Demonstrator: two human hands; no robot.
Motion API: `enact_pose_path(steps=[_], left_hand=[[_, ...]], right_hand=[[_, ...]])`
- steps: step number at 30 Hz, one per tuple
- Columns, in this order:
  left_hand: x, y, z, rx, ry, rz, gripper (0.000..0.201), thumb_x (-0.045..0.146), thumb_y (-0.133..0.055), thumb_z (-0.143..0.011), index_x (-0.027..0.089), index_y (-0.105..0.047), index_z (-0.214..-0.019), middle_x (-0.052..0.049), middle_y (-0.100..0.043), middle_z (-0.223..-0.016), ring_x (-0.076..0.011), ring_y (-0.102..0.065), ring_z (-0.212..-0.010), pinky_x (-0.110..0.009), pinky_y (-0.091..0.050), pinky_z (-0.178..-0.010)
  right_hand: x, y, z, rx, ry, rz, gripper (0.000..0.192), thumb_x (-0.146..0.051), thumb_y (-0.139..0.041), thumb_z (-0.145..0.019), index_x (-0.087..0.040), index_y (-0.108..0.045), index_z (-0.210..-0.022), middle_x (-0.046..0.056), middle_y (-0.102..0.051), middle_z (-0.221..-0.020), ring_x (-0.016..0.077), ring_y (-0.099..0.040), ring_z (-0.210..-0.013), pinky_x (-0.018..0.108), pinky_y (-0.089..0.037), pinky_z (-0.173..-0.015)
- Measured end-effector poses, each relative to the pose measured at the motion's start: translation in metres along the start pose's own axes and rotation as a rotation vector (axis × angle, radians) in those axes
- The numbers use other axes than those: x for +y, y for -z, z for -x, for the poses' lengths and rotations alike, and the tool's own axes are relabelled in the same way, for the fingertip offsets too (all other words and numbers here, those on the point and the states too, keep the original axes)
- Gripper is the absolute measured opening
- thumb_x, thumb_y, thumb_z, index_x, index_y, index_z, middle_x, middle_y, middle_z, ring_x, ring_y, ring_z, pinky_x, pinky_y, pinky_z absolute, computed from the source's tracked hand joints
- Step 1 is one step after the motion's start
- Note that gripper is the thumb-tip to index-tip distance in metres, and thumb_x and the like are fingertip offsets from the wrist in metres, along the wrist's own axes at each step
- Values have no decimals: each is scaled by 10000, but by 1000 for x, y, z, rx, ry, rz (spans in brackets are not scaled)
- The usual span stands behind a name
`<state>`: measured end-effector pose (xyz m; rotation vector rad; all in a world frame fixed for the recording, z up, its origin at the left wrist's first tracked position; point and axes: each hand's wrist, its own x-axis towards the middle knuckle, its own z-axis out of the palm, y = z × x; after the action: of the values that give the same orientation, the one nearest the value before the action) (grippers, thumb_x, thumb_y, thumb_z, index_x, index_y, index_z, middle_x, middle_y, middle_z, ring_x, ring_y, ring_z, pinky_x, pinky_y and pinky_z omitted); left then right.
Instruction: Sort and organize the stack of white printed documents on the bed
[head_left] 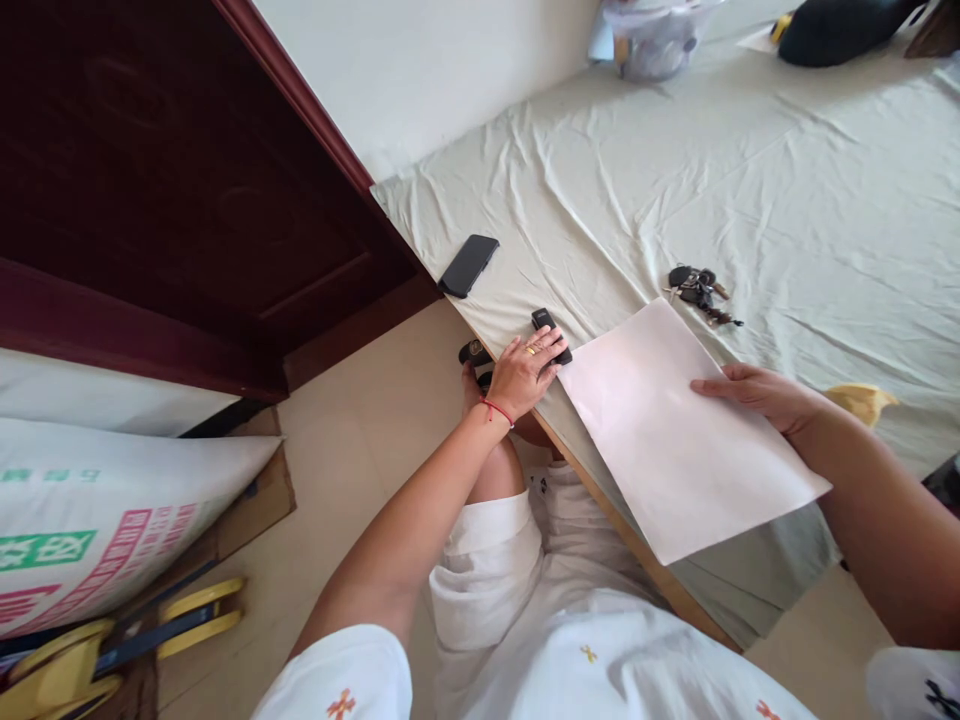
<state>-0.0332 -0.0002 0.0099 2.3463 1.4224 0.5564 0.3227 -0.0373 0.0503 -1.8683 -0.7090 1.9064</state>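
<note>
My left hand (523, 372), with a ring and a red cord at the wrist, is closed over a small black stapler (541, 319) near the table edge. The stapler's near end meets the left corner of a white sheet of paper (675, 440); my fingers partly cover it. On the opposite side, my right hand (757, 392) grips the paper's right edge, thumb on top and the other fingers mostly hidden. The sheet lies at a slant, its lower part reaching past the table's front edge.
A pale cloth covers the table (750, 180). On it lie a black phone (469, 265), a bunch of keys (701, 290), a yellow object (862, 402) and a clear plastic tub (656, 40). A printed white sack (112, 520) stands on the left by a dark red door (172, 180).
</note>
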Motion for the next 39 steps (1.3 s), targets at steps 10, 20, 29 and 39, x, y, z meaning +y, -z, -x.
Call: enact_pose_path(steps=[10,20,29,39], left_hand=[[-1,-6,12,105,-5,177,555,261,-586,-948,209,-541,-1499,-127,-458,-1656,-251,-400,-1566,-480,-322,-1299],[57,-46,144,246,541,1092,643,750,-515,-921,165,-712,-1103,-113,-757,-980,-139,-632,-643,-233,-417,-470],[92,-75,155,290,825,1381,466,541,-909,-635,161,-764,-863,8,-680,-624,-111,-564,-532,-233,-429,-504],[81,-77,152,358,857,1544,553,537,-915,-648,193,-762,-1053,-78,-822,-981,-275,-779,-986,-398,-601,-917]], right_hand=[[33,-1,32,-67,48,7,318,-436,-899,-721,-195,-703,-790,115,-778,-787,248,-732,-613,327,-595,-552],[48,-18,12,-235,376,4,487,-632,-865,-704,-192,-763,-887,86,-796,-840,236,-761,-695,321,-637,-623],[49,-52,-17,-239,687,237,511,-714,-749,-780,-219,-675,-880,41,-743,-827,198,-696,-688,271,-544,-552],[59,-39,-24,-57,729,285,465,-671,-737,-804,-213,-661,-810,28,-675,-781,187,-608,-694,267,-496,-568]])
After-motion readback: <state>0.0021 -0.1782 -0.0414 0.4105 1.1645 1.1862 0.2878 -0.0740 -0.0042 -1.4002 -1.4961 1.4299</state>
